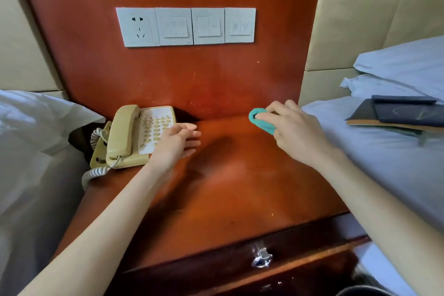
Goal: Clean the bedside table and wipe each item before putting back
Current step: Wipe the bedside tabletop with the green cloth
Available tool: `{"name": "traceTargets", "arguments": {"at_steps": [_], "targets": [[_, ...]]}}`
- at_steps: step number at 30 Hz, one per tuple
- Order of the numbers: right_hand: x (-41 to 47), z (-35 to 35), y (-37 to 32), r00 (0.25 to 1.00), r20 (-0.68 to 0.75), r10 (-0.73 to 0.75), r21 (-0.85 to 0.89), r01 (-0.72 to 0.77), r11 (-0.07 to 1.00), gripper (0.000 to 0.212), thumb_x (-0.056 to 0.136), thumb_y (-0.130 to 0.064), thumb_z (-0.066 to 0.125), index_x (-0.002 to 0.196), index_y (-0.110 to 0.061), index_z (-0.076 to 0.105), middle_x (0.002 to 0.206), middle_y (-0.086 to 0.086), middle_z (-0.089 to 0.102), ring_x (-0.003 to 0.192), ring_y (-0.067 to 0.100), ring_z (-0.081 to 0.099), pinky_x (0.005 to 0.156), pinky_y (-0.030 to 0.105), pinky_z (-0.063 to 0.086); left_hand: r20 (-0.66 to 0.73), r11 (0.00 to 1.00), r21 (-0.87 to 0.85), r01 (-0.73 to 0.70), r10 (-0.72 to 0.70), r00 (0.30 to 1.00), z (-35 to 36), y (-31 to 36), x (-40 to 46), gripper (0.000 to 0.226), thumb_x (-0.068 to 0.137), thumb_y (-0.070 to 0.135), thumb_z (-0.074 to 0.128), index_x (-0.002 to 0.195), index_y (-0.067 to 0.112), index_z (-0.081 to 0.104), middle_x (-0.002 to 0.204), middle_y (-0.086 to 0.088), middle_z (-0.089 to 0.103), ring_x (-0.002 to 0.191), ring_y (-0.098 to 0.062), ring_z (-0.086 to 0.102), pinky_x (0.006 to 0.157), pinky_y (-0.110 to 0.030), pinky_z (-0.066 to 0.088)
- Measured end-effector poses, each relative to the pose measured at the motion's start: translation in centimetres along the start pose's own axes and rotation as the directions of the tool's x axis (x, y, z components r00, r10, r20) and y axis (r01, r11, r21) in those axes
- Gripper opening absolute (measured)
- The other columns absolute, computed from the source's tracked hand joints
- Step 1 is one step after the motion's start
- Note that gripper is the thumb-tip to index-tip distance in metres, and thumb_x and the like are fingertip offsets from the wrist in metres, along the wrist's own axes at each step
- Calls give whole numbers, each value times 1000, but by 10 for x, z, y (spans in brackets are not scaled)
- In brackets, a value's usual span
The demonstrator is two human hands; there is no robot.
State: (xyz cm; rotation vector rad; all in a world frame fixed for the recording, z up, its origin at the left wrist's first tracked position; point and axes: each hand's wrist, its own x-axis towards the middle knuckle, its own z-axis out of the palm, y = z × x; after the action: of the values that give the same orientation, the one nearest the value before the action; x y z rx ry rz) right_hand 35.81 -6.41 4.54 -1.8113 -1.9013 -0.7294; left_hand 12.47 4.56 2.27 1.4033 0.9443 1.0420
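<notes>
Both forearms reach forward over the bedside table (216, 187) from the near edge, bare to the elbow. The left arm angles in from the lower left, and the left hand (176, 142) lies low over the wood with its palm turned inward and its fingers straight and loosely spread, pointing right; its back edge is just beside the keypad of the telephone (137, 136), though whether it touches the phone cannot be told. That hand holds nothing. The right arm comes in from the lower right, wrist raised, and the right hand (292, 127) is curled round a bunched teal cloth (260, 119), gripping it at the far right corner of the tabletop, where the top meets the upright wooden back panel (168, 74). The two hands are well apart, with a broad bare stretch of tabletop between and in front of them. The phone sits at the far left corner, its handset in the cradle and its coiled cord (92, 174) hanging over the left edge. The table is hemmed in by a bed with a white pillow (36, 122) on the left and another bed (384, 151) on the right, where dark folders (403, 113) lie on the sheet near more pillows. A row of wall switches and a socket (186, 26) is set in the panel above. A drawer with a shiny knob (262, 257) fronts the near edge.
</notes>
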Motion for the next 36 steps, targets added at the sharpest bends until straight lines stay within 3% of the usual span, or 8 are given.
{"name": "traceTargets", "arguments": {"at_steps": [3,5,9,13,18,25,31,36], "targets": [[-37,6,12,970,241,-21,-83,42,996,47,84,-5,56,126,-26,56,102,-9,51,94,17,42,63,29,34,28,997,59,-40,38,999,5,-4,-4,18,97,14,44,97,20,61,95,3,69,80,-12,65,75,-25,49],[-60,9,18,929,369,8,157,-71,985,47,88,-5,52,129,-27,56,103,-13,50,96,13,43,80,30,39,53,993,100,-60,55,997,6,-7,-5,21,98,14,43,95,21,62,94,4,69,79,-11,65,75,-25,49],[-85,8,17,923,374,88,501,-281,819,40,94,1,48,123,-23,64,130,-6,56,120,5,49,105,19,33,76,988,136,-71,61,995,5,-10,-6,23,98,14,42,92,22,63,93,6,69,76,-9,65,72,-23,49],[-93,-7,-14,887,454,-78,692,-297,658,47,95,0,47,110,-39,69,125,-27,54,120,-17,43,95,-1,28,77,985,154,-83,72,994,0,-11,-4,26,99,15,41,88,24,63,92,5,68,75,-10,65,71,-23,50],[-113,-20,-39,872,439,-216,814,-284,506,47,90,11,46,93,-24,76,115,-3,68,116,6,58,94,12,40,87,973,202,-109,93,992,-2,-12,-7,28,100,14,39,87,23,62,89,3,67,73,-9,64,69,-22,50],[-155,-42,-28,917,397,-41,813,-331,480,59,79,19,41,72,-29,74,93,-5,70,93,20,65,86,33,47,202,928,283,-242,189,961,15,-16,-23,29,100,13,39,85,23,62,84,3,68,72,-8,64,66,-19,48],[-185,-47,-19,897,397,193,754,-439,489,60,80,23,37,69,-24,73,87,-8,69,84,8,63,78,13,42,280,929,168,-329,275,920,37,-16,-44,31,99,12,44,81,24,65,74,7,69,69,-5,63,65,-16,49],[-189,-49,-7,868,333,368,775,-474,417,62,86,14,44,77,-40,74,88,-11,68,78,9,58,68,15,41,395,879,233,-416,306,866,45,-15,-64,28,100,16,45,84,25,66,79,7,71,76,-7,66,75,-22,51]]}}
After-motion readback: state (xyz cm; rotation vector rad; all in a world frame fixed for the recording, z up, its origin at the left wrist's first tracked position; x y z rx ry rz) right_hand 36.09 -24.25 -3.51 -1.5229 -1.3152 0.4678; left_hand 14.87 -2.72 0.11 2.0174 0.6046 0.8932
